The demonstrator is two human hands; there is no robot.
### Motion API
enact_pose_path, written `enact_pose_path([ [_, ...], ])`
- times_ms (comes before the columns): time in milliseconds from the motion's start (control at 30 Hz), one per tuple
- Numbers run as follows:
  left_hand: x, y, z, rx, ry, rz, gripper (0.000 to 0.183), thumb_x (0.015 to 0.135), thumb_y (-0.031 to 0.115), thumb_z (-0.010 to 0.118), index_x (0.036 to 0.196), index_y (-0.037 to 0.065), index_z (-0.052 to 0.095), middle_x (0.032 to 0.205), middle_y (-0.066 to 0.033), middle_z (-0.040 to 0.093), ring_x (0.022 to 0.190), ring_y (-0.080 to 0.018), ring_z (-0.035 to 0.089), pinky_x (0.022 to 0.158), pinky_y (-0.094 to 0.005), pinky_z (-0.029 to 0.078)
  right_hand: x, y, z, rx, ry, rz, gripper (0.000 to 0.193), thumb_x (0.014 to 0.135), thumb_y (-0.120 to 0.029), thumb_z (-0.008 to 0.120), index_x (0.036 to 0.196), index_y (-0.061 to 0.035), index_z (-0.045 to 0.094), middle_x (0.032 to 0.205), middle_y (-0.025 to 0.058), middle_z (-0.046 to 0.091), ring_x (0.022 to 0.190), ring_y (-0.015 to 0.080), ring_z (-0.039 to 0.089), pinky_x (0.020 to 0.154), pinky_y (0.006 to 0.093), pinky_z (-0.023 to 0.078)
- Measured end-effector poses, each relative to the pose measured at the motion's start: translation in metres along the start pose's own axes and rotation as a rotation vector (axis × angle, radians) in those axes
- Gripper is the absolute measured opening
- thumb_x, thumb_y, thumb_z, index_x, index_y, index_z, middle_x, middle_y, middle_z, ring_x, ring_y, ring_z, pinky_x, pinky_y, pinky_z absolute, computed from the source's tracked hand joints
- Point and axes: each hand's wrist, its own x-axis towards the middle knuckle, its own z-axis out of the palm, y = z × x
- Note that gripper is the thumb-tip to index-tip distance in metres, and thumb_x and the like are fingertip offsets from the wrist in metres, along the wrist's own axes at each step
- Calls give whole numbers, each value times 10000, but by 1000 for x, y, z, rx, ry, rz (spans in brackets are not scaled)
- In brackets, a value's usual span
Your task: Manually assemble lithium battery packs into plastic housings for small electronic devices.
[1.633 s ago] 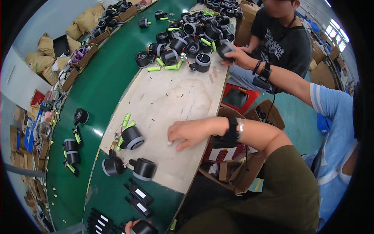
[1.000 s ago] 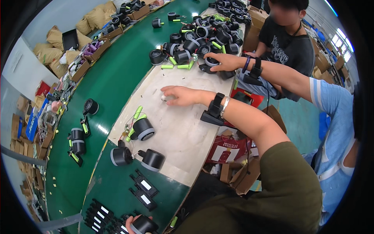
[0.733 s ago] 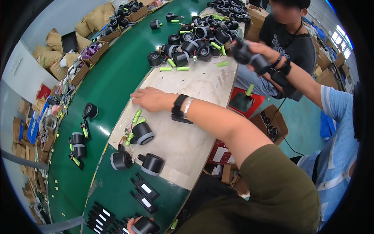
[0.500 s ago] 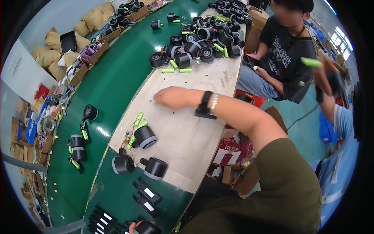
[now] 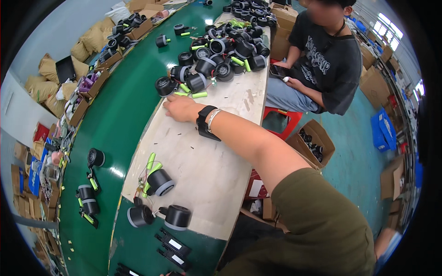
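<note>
My right hand (image 5: 180, 109) reaches over the pale board (image 5: 202, 170) to the near edge of a heap of black cylindrical fan-like units (image 5: 202, 66). Its back is toward me, with fingers extended and a green cylindrical battery (image 5: 181, 94) just beyond them. I see nothing held in it. Another green battery (image 5: 200, 95) lies beside it. Only a sliver of my left hand (image 5: 162, 274) shows at the bottom edge, by a dark thing; its grip is hidden. Closer to me, three black cylindrical units (image 5: 160, 182) lie with wires and green batteries (image 5: 151, 161).
Flat black plastic parts with white labels (image 5: 175, 244) lie on the green surface near me. More black units (image 5: 88, 193) lie at left. A seated person (image 5: 322, 60) holds a phone at the far right, near a red stool (image 5: 287, 123) and an open carton (image 5: 317, 138).
My right hand has moved farther away, up to the heap and its batteries. My left hand, earlier at a black cylindrical unit, has mostly left the view. The person in blue at right has moved away.
</note>
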Motion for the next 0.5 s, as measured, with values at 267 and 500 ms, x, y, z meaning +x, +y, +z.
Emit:
enact_pose_path([
  [267,8,-5,-2,-59,1,-17,749,751,465,687,1282,17,406,1161,-129,472,983,-247,481,870,-362,394,-51,-4,-23,-20,-200,-43,241,830,-184,545,980,-2,591,1066,161,545,1007,316,543,832,417,465],
  [500,8,10,10,-22,-29,-7,746,749,446,696,1286,19,402,1152,-127,473,965,-241,483,850,-354,401,-41,-63,1,-27,-6,-389,303,841,-260,560,1084,-80,569,1155,133,516,1071,276,504,855,424,439],
])
